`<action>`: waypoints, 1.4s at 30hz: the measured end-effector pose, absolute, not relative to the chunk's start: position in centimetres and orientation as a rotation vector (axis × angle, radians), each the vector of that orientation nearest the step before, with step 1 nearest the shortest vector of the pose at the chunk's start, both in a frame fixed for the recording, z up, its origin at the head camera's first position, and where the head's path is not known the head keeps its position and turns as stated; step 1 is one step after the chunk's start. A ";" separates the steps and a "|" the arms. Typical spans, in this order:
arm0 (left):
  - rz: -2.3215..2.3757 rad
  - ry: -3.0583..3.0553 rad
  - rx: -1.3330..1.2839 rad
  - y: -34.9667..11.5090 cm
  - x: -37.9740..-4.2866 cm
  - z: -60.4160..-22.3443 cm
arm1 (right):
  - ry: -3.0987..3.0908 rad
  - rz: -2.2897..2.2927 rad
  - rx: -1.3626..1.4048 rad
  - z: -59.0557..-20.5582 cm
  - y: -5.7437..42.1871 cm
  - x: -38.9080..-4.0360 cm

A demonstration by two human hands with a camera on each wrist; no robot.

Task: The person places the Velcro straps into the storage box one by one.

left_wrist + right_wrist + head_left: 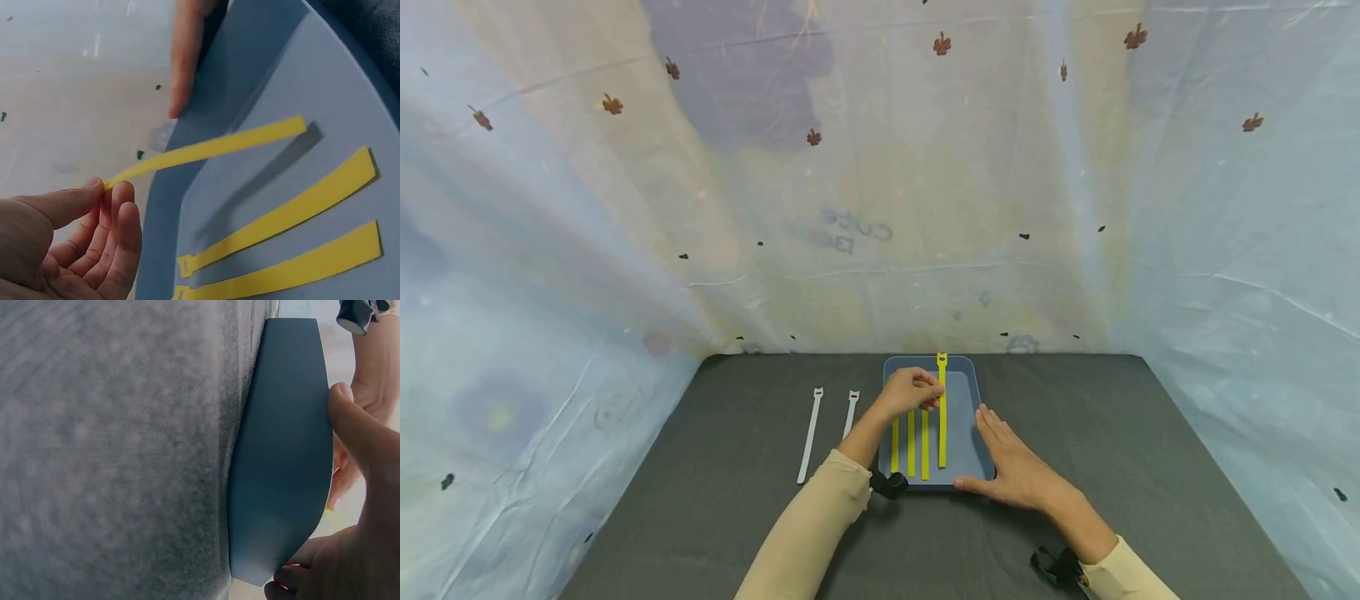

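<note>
My left hand [913, 390] pinches a yellow cable strap [219, 147] between thumb and fingertips near its slotted head. The strap hangs over the blue-grey tray [966, 425], its free end above the tray floor with a shadow beneath. Three more yellow straps [912, 446] lie side by side in the left part of the tray, their upper ends partly hidden behind my left hand. At the tray's near right corner, my right hand [1018, 467] has its thumb at the front rim and straight fingers along the right side.
Left of the tray, a white strap [808, 437] lies on the dark grey table cloth [737, 525]. A second white strap [851, 415] is partly covered by my left forearm. A pale patterned curtain [925, 183] encloses the table at the back and sides.
</note>
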State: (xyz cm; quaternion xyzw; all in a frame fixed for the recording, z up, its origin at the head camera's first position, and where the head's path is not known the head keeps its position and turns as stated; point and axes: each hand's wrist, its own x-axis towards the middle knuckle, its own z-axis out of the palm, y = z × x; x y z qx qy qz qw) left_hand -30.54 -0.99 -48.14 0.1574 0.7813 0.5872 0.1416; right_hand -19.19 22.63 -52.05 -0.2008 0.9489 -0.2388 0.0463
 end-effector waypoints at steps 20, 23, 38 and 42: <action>1.517 2.442 0.235 0.0 -31.0 -50.9 | 2.917 -0.721 -0.633 -52.1 22.5 -19.2; 1.473 2.480 0.224 0.1 -31.1 -51.0 | 2.915 -0.735 -0.634 -52.1 22.5 -19.2; 1.431 2.461 0.109 0.7 -31.2 -50.8 | 2.920 -0.728 -0.647 -52.1 22.7 -19.2; 1.422 2.467 0.088 0.7 -31.2 -50.8 | 2.919 -0.729 -0.646 -52.2 22.7 -19.2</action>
